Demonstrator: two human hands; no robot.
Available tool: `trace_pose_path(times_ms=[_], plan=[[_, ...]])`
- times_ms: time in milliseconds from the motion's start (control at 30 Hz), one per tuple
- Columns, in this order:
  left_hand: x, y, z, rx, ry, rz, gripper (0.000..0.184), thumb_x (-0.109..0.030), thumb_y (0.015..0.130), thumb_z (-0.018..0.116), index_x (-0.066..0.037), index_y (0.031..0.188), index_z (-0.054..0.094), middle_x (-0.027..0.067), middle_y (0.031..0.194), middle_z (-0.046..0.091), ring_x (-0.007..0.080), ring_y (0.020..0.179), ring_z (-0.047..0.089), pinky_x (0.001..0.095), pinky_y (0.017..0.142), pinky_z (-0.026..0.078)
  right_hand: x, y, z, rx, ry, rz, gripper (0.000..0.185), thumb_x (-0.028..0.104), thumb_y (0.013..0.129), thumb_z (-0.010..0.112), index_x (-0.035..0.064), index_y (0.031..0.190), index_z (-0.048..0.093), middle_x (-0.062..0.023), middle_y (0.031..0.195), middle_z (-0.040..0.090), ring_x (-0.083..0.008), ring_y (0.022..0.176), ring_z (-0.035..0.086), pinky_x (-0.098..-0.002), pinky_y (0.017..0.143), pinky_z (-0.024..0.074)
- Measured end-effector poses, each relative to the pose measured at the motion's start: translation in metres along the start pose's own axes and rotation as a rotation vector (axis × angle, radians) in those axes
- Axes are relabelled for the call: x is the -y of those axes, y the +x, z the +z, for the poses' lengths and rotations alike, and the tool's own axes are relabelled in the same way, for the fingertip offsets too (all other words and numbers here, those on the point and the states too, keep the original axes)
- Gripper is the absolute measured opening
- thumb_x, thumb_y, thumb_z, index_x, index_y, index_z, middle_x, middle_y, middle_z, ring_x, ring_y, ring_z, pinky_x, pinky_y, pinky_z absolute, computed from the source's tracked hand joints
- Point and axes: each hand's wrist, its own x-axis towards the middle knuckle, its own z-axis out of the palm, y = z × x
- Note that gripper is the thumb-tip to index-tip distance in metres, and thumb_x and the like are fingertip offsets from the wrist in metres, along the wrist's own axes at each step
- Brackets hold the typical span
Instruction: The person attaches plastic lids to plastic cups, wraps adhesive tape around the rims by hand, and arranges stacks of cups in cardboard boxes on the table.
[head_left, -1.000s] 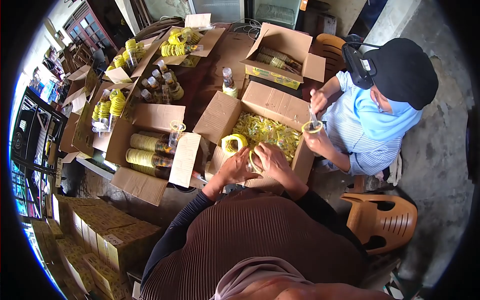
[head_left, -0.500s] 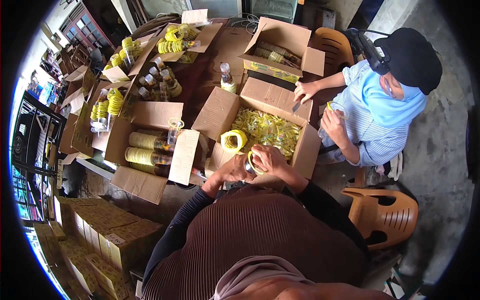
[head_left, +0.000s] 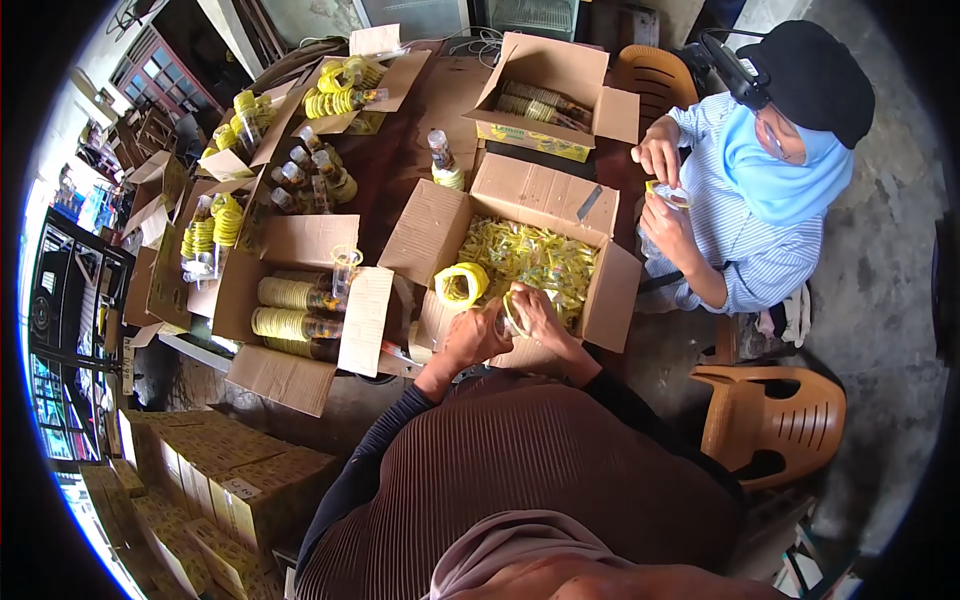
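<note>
Low over the near edge of an open carton (head_left: 617,310), my left hand (head_left: 474,338) is closed around a clear plastic container, mostly hidden by my fingers. A yellow ring (head_left: 516,316) shows at its mouth, and my right hand (head_left: 541,318) has its fingers closed on that ring. The carton is filled with small yellow-and-clear packets (head_left: 530,258). Just beyond my left hand, a bundle of yellow rings (head_left: 461,286) rests at the carton's near left corner.
To the right, a co-worker (head_left: 750,210) holds a yellow-rimmed clear container (head_left: 672,195). A blade-like tool (head_left: 589,203) lies on the carton's far flap. Left stands a carton of yellow-ringed stacks (head_left: 290,323); another carton (head_left: 545,130) is behind. An orange chair (head_left: 775,420) stands right.
My right hand has shifted slightly right and down, showing more of the yellow ring. The co-worker's hand has left the blade-like tool on the flap and moved to the container.
</note>
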Motion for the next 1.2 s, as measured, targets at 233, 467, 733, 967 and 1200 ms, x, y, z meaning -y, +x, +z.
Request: trace_pose_path(times_ms=[233,467,733,967,1200], plan=[[0.0,0.007,0.007,0.05,0.032,-0.01,0.05,-0.029,0.066,0.073,-0.002,0.103,0.053,0.0219,0.07,0.063,0.04,0.067,0.064,0.0463,0.062,0.052,-0.002,-0.004,-0.008,-0.58,-0.149,-0.214,0.011,0.01,0.079,0.057,0.0034,0.088,0.053,-0.013,0.097,0.056,-0.0287,0.079,0.057,-0.0358,0.068,0.0484],[0.009,0.01,-0.011,0.179,-0.246,0.103,0.077,-0.04,0.068,0.081,0.003,0.122,0.047,0.0218,0.099,0.065,0.0374,0.095,0.064,0.0418,0.081,0.051,0.03,0.001,-0.091,-0.275,0.603,0.074,0.017,0.011,0.087,0.063,0.0062,0.102,0.055,-0.0109,0.087,0.059,-0.029,0.078,0.063,-0.0381,0.066,0.0509],[-0.002,0.011,-0.028,0.4,-0.282,0.154,0.093,-0.048,0.063,0.084,0.003,0.13,0.044,0.0232,0.12,0.058,0.0369,0.112,0.056,0.0406,0.095,0.045,0.036,-0.002,-0.094,-0.245,0.425,0.014,0.01,0.011,0.085,0.066,0.0066,0.093,0.066,-0.0082,0.089,0.063,-0.0274,0.078,0.064,-0.0366,0.067,0.0526],[0.008,0.018,-0.013,0.44,-0.5,0.051,0.086,-0.047,0.063,0.085,0.004,0.122,0.047,0.0202,0.112,0.06,0.0284,0.104,0.058,0.0384,0.091,0.046,0.046,-0.009,-0.096,-0.221,0.343,-0.074,0.013,0.009,0.083,0.066,0.0053,0.096,0.064,-0.0087,0.09,0.062,-0.0287,0.079,0.063,-0.0368,0.067,0.0522],[-0.013,0.02,-0.023,0.53,-0.478,-0.08,0.081,-0.036,0.061,0.085,0.002,0.123,0.049,0.018,0.109,0.063,0.0261,0.102,0.061,0.0362,0.089,0.047,0.047,-0.011,-0.105,-0.185,0.253,-0.071,0.015,0.009,0.081,0.065,0.0037,0.091,0.055,-0.0111,0.084,0.057,-0.0299,0.08,0.06,-0.039,0.069,0.0491]])
